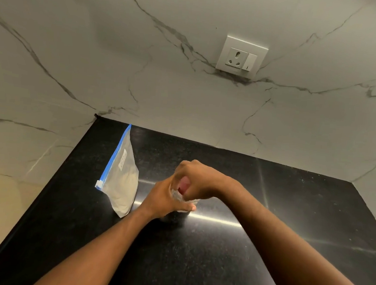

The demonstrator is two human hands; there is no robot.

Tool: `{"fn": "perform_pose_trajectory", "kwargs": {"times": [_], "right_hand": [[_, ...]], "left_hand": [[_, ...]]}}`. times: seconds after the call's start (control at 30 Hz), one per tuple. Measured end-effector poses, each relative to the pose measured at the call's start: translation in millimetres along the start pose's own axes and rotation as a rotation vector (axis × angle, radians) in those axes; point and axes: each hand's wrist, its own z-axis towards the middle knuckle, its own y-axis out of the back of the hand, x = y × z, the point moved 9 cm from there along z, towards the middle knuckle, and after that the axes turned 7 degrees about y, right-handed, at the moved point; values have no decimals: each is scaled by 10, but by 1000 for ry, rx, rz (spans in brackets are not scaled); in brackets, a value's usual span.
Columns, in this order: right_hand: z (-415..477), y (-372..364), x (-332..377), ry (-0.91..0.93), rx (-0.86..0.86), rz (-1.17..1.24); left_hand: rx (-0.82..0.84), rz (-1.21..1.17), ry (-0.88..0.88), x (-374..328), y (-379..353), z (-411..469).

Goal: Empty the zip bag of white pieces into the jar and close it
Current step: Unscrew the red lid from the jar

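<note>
Where both forearms meet at the centre of the frame, closed around a small clear jar (183,198) standing on the black polished surface (217,258). Left hand (166,199) wrapped round the jar's side from the lower left, fingers (189,208) curled tight against the glass, one fingertip showing at its right edge. Right hand (198,179) clamped over the jar's top from above, fingers bent down and pressed together; whether a lid sits under that palm, impossible to tell. Jar mostly hidden by both hands, its contents unreadable. Just left of the hands, apart from them, a clear zip bag (121,177) with a blue sliding closure, propped up on the surface, pale white contents settled in its lower part. Upper right of the frame, a white wall socket (241,57) set in grey-veined marble wall (99,55).
</note>
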Motion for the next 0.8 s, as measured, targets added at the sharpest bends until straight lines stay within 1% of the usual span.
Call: {"fn": "perform_pose_trajectory", "kwargs": {"times": [0.03,0.07,0.13,0.17,0.23,0.33,0.4,0.43,0.5,0.53,0.6,0.67,0.73,0.8], "right_hand": [[-4,41,-65,-53,-46,28],[-13,70,-146,-136,-82,5],[-27,68,-279,-298,-78,-128],[-19,41,-300,-336,-58,-150],[2,-18,-246,-317,-3,-99],[26,-40,-71,-145,124,-138],[14,-61,18,-60,161,-120],[2,-57,25,-55,155,-59],[-22,13,-53,-117,85,62],[-35,71,-127,-184,32,56],[-71,140,-236,-330,-33,-107],[-62,106,-248,-399,-24,-253],[-7,46,-199,-365,-22,-230],[39,40,-84,-248,29,-230]], "left_hand": [[5,-20,2,2,3,-4],[10,-47,13,10,6,-8],[14,-77,40,23,11,-15],[11,-76,48,25,16,-21],[10,-69,55,29,15,-21],[4,-51,64,57,17,-18],[15,-35,41,42,13,-20],[20,-32,31,29,10,-22],[25,-42,25,26,9,-31],[28,-56,22,27,8,-32],[34,-88,23,36,6,-29],[26,-96,36,38,9,-22],[23,-77,44,30,-1,-20],[24,-48,65,39,-12,-20]]}}
